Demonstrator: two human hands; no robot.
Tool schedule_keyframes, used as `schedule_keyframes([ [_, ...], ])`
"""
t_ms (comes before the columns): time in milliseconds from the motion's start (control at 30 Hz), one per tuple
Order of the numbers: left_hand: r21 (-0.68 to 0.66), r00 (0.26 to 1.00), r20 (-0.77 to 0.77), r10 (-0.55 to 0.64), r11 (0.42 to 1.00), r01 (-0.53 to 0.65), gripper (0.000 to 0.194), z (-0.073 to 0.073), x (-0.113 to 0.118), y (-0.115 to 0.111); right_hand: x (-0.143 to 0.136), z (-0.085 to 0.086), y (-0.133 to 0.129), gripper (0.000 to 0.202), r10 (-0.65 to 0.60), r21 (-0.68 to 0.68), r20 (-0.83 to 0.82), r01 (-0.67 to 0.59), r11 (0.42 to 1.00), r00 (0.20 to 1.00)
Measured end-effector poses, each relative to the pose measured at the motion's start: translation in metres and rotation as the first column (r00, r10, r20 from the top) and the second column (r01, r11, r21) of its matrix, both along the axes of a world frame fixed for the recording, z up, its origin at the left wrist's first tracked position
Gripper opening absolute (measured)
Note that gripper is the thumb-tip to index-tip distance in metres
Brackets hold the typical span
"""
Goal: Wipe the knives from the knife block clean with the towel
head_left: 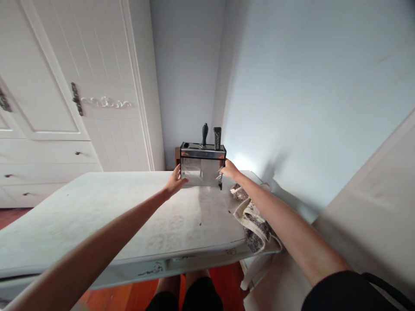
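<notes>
A knife block (202, 172) with a shiny front and black edges is at the far end of the table. Two black handles, a rounded knife handle (205, 133) and a flatter, squarer one (217, 137), stick up from its slotted top. My left hand (176, 182) grips the block's lower left side, thumb across the front. At its right side, my right hand (229, 169) is closed around the edge; some of its fingers are hidden. Whether the block's base touches the table or sits slightly above it, I cannot tell.
Below my right forearm, a crumpled brown and cream cloth (256, 220) hangs over the right edge of the white table (129, 216). A white wardrobe (106, 69) stands at the left, with a pale blue wall (292, 86) close on the right.
</notes>
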State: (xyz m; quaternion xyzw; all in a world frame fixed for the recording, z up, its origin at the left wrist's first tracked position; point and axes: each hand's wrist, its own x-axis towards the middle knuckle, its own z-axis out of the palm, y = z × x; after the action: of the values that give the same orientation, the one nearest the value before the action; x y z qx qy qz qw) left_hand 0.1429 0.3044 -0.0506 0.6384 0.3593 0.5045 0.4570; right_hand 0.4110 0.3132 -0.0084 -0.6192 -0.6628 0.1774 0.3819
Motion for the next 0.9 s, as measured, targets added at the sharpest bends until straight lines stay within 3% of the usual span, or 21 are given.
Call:
schedule_keyframes([
  [367,-0.001,0.995,0.038,-0.091,0.996,0.091,0.087,-0.009,0.089,0.022,0.083,0.005,-0.006,0.024,-0.123,-0.004,0.020,0.123,0.992,0.992],
  [533,-0.009,0.990,0.025,-0.141,0.990,0.141,0.088,-0.012,0.118,0.028,0.113,0.005,-0.014,0.025,-0.171,0.014,0.031,0.171,0.985,0.985],
  [733,-0.022,0.974,0.005,-0.227,0.974,0.227,0.083,-0.012,0.152,0.025,0.146,0.005,-0.026,0.029,-0.329,0.027,0.062,0.328,0.944,0.942],
  [900,-0.016,0.969,-0.044,-0.243,0.970,0.243,0.092,-0.016,0.176,0.022,0.161,0.005,-0.033,0.032,-0.406,0.035,0.095,0.405,0.914,0.909],
])
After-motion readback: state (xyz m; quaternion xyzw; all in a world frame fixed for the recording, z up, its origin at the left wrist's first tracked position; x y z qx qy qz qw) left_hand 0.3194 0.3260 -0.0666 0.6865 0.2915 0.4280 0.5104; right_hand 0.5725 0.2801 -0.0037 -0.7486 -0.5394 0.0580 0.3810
